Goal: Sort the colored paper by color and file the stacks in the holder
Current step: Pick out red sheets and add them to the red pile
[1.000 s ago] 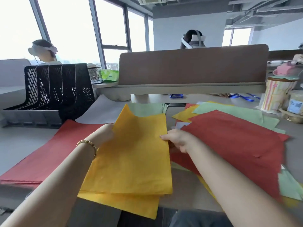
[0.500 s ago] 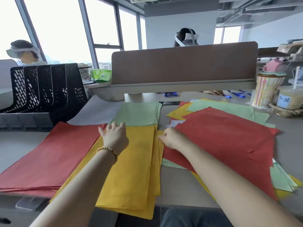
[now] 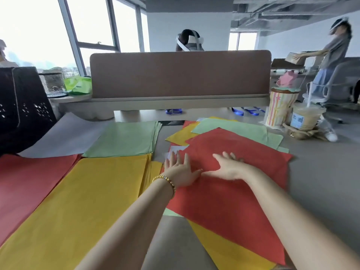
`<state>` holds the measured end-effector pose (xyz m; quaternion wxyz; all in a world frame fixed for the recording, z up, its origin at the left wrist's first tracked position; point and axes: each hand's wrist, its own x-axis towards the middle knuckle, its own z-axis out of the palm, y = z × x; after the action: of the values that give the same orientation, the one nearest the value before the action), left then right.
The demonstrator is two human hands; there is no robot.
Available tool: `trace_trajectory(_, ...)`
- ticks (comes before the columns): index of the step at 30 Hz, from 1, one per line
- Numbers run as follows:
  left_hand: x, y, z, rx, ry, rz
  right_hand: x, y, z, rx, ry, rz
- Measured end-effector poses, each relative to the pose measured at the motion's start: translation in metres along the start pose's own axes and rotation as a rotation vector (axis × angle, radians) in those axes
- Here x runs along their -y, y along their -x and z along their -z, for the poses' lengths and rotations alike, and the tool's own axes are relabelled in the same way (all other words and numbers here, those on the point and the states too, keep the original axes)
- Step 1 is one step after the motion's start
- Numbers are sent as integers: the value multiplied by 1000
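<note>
A large red sheet tops the unsorted pile at centre right, with yellow and green sheets showing under it. My left hand lies flat with spread fingers on the red sheet's left edge. My right hand lies flat beside it on the same sheet, fingers straight. Sorted stacks lie to the left: yellow, red, green and white. The black mesh file holder stands at the far left, partly cut off.
A brown desk divider runs across the back. A striped cup and a drink cup with a straw stand at the right. A mesh pen pot and a green packet sit behind the holder. People stand beyond.
My left hand let go of the yellow sheet, which now lies flat on the yellow stack, and moved right onto the red sheet. My right hand slid further onto the red sheet.
</note>
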<state>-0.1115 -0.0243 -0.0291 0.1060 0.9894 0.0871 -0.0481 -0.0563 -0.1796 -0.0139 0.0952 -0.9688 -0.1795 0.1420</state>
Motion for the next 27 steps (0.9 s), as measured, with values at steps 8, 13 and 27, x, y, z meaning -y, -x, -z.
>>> trace_trajectory(8, -12, -32, -7, -97, 62, -107, -1, -4, 14, 60, 105, 18)
trace_trajectory(13, 9, -33, 9, -253, 206, -57, 13, -2, 13, -111, 284, -9)
trace_trajectory(27, 63, -20, 26, -131, 172, 92, 22, -3, 11, -78, 276, -7)
